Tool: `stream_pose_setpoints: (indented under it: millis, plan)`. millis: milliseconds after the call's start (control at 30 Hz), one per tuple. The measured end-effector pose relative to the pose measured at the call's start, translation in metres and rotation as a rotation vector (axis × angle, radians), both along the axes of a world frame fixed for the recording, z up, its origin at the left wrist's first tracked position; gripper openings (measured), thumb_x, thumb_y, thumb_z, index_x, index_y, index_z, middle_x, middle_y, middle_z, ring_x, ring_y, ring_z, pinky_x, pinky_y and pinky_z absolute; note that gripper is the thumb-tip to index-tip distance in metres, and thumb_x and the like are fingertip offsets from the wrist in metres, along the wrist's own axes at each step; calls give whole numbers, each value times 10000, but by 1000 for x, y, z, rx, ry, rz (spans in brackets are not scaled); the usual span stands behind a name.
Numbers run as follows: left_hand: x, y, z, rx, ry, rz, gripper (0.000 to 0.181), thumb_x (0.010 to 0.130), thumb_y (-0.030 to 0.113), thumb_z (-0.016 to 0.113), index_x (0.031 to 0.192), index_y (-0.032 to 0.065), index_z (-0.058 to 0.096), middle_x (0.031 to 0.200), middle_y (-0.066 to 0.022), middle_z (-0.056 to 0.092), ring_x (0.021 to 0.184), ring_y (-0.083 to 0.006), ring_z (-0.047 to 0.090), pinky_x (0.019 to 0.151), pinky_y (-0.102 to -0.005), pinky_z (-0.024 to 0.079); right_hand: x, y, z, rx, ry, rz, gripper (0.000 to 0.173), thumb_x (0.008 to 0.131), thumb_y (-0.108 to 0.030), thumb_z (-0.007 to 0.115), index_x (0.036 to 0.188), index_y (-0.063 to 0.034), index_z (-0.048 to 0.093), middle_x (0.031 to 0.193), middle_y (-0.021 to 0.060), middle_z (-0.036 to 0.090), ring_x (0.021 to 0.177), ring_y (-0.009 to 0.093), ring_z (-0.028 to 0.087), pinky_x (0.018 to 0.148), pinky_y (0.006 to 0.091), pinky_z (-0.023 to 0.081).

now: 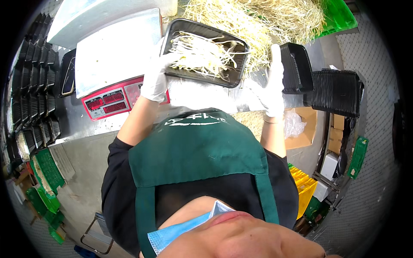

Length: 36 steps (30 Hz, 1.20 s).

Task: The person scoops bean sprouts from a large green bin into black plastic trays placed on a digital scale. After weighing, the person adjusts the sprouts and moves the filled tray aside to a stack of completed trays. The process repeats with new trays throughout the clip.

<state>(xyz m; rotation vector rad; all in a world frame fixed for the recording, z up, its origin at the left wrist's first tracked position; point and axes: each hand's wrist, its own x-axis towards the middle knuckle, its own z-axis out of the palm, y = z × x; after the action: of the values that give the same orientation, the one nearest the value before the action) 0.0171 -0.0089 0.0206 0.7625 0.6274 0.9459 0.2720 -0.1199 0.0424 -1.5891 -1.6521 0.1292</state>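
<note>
A black plastic tray (237,72) is tilted a little above the steel worktop, with a loose bundle of bean sprouts (200,58) lying in it. My left hand (156,79), in a white glove, grips the tray's left end, thumb over the rim. To the right of the tray is my right hand (271,85), also gloved, with thumb and fingers apart and nothing in it. It is beside a nested stack of black trays (298,67); whether it touches them cannot be told. Behind the held tray spreads a large heap of sprouts (258,19).
A digital scale (106,101) with a white platform (119,48) stands left. A phone-like object (68,77) lies beside it. Stacked black trays (34,84) rise far left, more (335,92) at right. A green crate (338,17) sits behind; a cardboard box (305,117) is below right.
</note>
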Motion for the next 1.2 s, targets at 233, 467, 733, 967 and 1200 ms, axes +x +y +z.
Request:
stream_pose_setpoints:
  millis: [233,467,733,967,1200]
  plan:
    - [29,-14,-29,17,-9,21,605,796,97,556,1349,14,328,1256,-103,464,1146,-173,440,997,-294,326,-46,16,-14,-219,-387,156,790,789,-512,566,1374,-39,324,1412,198,308,1298,376,295,1084,470,123]
    - [-52,7,-17,12,30,397,241,822,171,555,979,-1,618,992,-123,625,928,-224,594,855,-351,458,-6,-32,-111,-234,187,-98,900,726,-361,706,1369,53,232,1383,247,291,1298,339,284,1074,407,238]
    - [-58,12,14,-88,-284,459,423,827,229,487,1134,-60,521,1103,-181,583,982,-307,572,885,-413,439,18,100,-87,52,-334,-100,906,641,-386,745,1329,30,327,1332,267,363,1232,378,367,1034,439,289]
    - [-106,12,-21,-79,-179,576,403,820,222,488,1126,-32,553,1100,-162,599,1010,-286,567,912,-398,415,13,215,-61,-265,-826,-106,1110,584,-474,761,1374,36,171,1336,244,348,1238,339,357,1019,432,311]
    - [-115,9,-20,-60,237,926,398,791,173,538,1121,-50,540,1090,-152,593,982,-255,577,900,-363,429,55,261,-72,-766,-586,11,1209,539,-567,735,1364,93,146,1013,223,546,921,288,564,782,362,475]
